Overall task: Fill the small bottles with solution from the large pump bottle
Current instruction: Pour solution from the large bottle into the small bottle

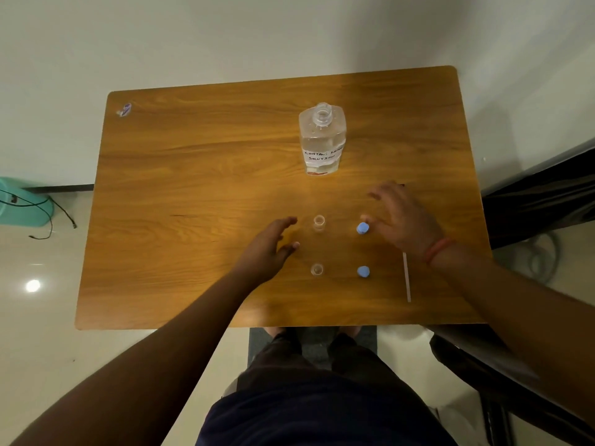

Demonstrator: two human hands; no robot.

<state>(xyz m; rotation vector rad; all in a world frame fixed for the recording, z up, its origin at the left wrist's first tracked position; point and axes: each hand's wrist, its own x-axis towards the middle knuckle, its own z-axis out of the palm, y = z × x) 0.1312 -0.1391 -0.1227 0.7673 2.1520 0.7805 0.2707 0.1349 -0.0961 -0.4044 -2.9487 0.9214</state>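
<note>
Clear large bottle upright, neck open | left hand spread, empty | right hand spread, empty

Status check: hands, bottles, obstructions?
Both hands open, empty. Large clear labelled bottle uncapped. Two small clear bottles open. Nothing blocking.

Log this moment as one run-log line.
large bottle: uncapped, upright | two small bottles: open | two blue caps: beside them | left hand: open, empty | right hand: open, empty

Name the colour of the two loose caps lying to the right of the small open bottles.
Blue: the far cap and near cap, head view.
</note>
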